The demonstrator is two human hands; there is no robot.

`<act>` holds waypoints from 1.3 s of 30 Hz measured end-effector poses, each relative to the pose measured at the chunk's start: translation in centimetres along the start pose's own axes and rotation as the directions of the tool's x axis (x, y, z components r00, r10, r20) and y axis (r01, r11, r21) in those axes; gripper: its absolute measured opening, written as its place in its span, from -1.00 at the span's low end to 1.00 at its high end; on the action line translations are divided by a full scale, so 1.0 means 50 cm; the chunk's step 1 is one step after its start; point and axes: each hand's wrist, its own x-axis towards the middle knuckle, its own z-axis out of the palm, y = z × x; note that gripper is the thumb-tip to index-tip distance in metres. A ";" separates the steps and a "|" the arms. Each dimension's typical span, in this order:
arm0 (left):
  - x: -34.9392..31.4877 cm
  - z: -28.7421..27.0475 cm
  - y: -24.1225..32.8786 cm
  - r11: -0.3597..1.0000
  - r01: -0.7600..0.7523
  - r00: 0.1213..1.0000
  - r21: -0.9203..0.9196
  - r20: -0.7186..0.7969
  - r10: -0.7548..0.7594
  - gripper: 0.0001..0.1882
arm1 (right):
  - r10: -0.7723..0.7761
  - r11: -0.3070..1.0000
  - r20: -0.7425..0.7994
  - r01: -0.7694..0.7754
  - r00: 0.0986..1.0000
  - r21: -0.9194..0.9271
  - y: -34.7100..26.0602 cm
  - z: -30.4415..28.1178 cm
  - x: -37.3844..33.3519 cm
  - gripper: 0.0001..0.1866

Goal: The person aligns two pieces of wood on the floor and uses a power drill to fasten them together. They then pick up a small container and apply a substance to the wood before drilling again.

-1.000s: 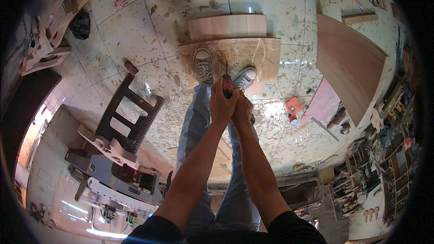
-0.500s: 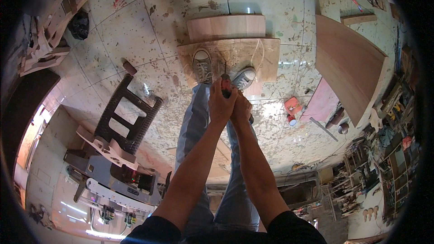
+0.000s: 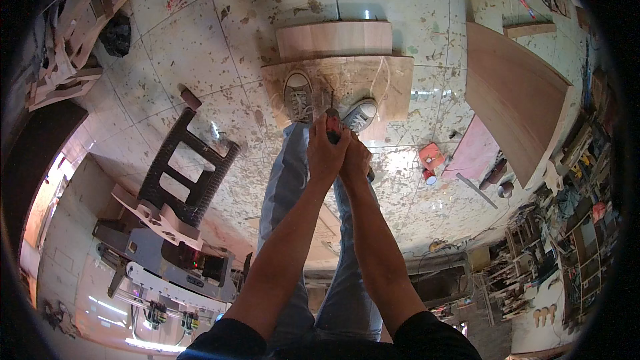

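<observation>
My left hand (image 3: 323, 158) is closed around a red and black power drill (image 3: 334, 127), close to my shoes. My right hand (image 3: 358, 156) is clasped against its right side, fingers wrapped over the drill's lower part, which the hands mostly hide. A thin dark bit points away from me over a dusty wooden board (image 3: 397, 90). Whether its tip enters the wood I cannot tell. Both my shoes, the left shoe (image 3: 297, 97) and the right shoe (image 3: 360, 115), rest on that board and press it to the floor.
Beyond the board lies a curved wood panel (image 3: 333, 40). A black openwork frame (image 3: 175, 172) lies to the left, above a grey machine (image 3: 167, 260). To the right are a large curved panel (image 3: 517, 100), an orange container (image 3: 431, 156) and cluttered shelves (image 3: 587, 247).
</observation>
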 end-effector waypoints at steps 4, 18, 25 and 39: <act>0.006 -0.001 -0.003 1.000 0.000 0.999 0.013 0.033 0.000 -0.26 | -0.009 1.000 -0.017 0.009 1.000 -0.001 -0.007 -0.002 -0.002 -0.62; 0.014 0.009 0.014 1.000 0.015 1.000 0.002 0.022 -0.015 -0.29 | 0.099 0.995 0.090 -0.101 0.991 0.017 0.007 -0.003 0.021 -0.70; 0.036 0.010 0.011 0.998 -0.003 0.998 0.063 0.058 -0.001 -0.36 | 0.136 0.990 0.139 -0.128 0.981 -0.067 -0.008 -0.015 0.042 -0.64; 0.074 0.021 -0.001 0.999 0.023 0.999 0.027 0.047 -0.024 -0.36 | 0.087 0.979 0.216 -0.044 0.972 -0.197 -0.035 -0.046 0.083 -0.61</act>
